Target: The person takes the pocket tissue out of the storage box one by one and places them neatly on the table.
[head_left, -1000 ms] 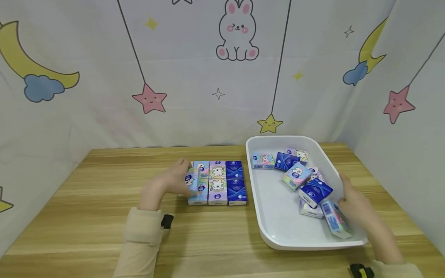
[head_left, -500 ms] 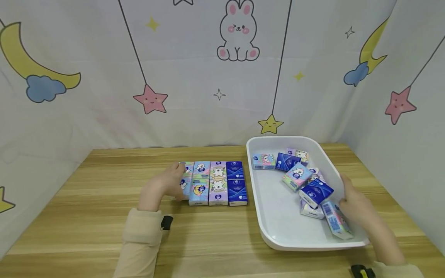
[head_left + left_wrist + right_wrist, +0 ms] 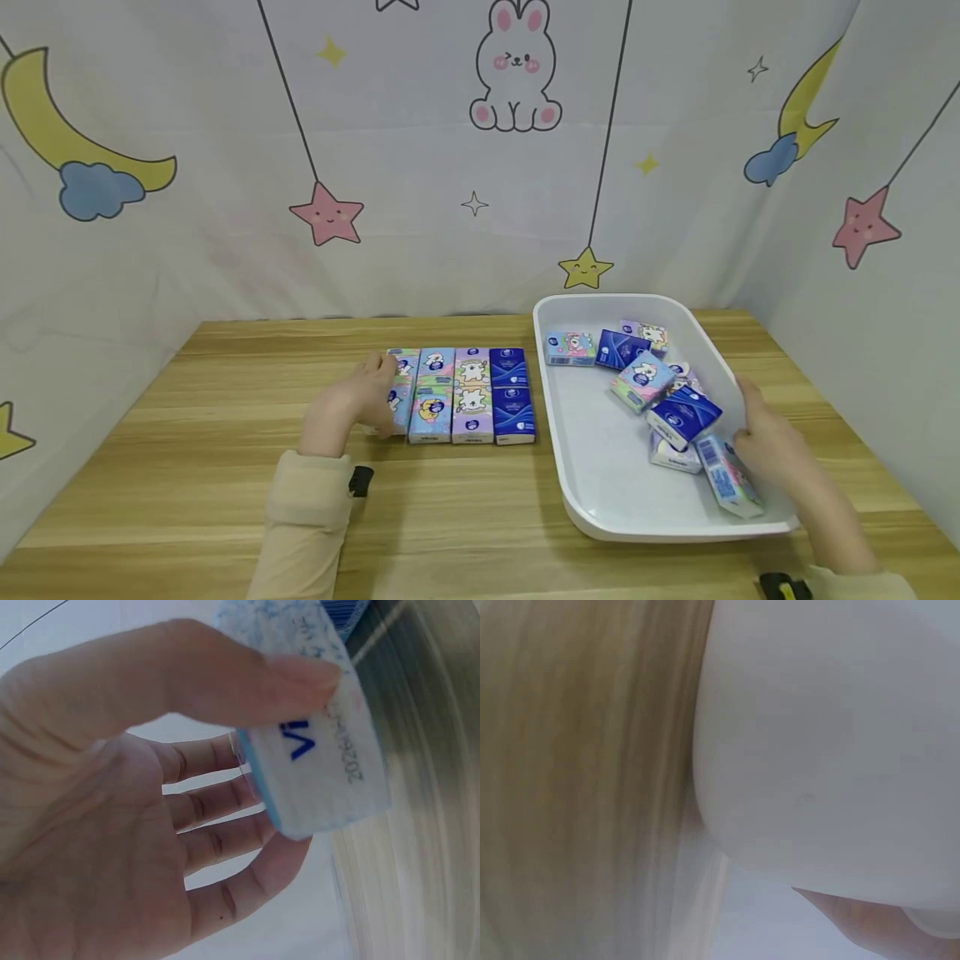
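My left hand (image 3: pixel 360 402) pinches a light-blue tissue pack (image 3: pixel 319 776) at the front of the leftmost column of packs. In the left wrist view the thumb presses the pack's white printed end and the fingers curl behind it. Close behind this pack lies a pastel pack (image 3: pixel 406 363), partly covered by the fingers. To the right, blue cartoon packs (image 3: pixel 431 414), lilac cartoon packs (image 3: pixel 472 404) and dark-blue packs (image 3: pixel 513 410) lie flat, side by side in two rows. My right hand (image 3: pixel 772 442) grips the right rim of a white plastic bin (image 3: pixel 600 454).
Several loose tissue packs lie jumbled in the bin, among them a dark-blue pack (image 3: pixel 685 414) and a blue cartoon pack (image 3: pixel 642 381). A tilted pack (image 3: pixel 727 479) leans near the right wall. A patterned curtain (image 3: pixel 420 250) stands behind the wooden table (image 3: pixel 187 467).
My left hand has lowered the light-blue tissue pack from over the blue column to the left end of the front row. The right hand stays on the bin's rim.
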Action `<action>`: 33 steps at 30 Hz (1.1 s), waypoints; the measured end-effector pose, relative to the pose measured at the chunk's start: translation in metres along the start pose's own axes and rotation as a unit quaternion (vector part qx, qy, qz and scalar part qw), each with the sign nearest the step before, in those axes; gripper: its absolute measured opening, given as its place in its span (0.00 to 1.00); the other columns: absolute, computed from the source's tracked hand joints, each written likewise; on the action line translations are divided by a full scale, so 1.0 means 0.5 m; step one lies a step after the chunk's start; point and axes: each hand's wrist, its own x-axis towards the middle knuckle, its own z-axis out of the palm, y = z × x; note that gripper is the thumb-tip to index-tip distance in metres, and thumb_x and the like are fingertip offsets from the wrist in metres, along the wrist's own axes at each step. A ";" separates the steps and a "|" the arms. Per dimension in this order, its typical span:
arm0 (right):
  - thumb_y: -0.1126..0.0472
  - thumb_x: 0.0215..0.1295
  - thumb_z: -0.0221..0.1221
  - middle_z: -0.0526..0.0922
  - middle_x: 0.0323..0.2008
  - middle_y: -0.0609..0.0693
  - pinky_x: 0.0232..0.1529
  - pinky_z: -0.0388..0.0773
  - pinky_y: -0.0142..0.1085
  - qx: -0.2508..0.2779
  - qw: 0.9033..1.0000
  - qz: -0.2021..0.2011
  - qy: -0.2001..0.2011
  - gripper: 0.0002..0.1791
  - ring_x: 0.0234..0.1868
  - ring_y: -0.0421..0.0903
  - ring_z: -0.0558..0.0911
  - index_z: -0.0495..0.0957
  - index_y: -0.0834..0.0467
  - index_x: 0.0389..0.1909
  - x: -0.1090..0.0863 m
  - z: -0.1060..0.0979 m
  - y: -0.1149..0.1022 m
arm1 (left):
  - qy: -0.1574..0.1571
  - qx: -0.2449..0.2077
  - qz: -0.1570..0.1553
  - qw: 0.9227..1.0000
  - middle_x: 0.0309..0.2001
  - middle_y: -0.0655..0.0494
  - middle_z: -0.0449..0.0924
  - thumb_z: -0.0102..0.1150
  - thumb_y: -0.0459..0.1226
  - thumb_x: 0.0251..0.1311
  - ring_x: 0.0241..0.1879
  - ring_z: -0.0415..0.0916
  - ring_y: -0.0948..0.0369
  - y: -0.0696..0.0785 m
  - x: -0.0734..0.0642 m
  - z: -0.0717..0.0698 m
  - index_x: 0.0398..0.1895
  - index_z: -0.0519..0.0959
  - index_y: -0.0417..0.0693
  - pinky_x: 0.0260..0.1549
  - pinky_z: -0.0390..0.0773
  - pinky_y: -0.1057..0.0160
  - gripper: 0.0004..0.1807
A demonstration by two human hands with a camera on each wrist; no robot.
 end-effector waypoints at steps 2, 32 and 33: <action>0.71 0.59 0.45 0.65 0.55 0.84 0.44 0.72 0.67 0.000 1.000 -0.001 0.001 0.43 0.49 0.79 0.72 0.34 0.74 0.71 0.000 0.000 0.001 | -0.006 0.000 -0.005 1.000 0.74 0.32 0.40 0.65 0.26 0.38 0.73 0.42 0.37 0.003 -0.002 -0.001 0.74 0.43 0.33 0.63 0.64 0.41 0.57; 0.71 0.60 0.45 0.64 0.56 0.84 0.44 0.71 0.69 -0.001 1.000 -0.004 -0.004 0.43 0.50 0.80 0.71 0.34 0.73 0.71 0.001 -0.002 0.003 | 0.000 0.006 -0.045 0.999 0.75 0.31 0.31 0.70 0.26 0.39 0.72 0.43 0.34 0.012 0.009 0.041 0.74 0.40 0.33 0.64 0.64 0.38 0.61; 0.71 0.60 0.45 0.64 0.56 0.84 0.44 0.71 0.69 -0.001 1.000 -0.002 -0.005 0.43 0.50 0.80 0.71 0.34 0.73 0.71 0.001 -0.002 0.003 | 0.002 0.007 -0.045 0.999 0.75 0.31 0.31 0.71 0.26 0.38 0.72 0.45 0.34 0.011 0.008 0.041 0.74 0.41 0.33 0.63 0.65 0.38 0.61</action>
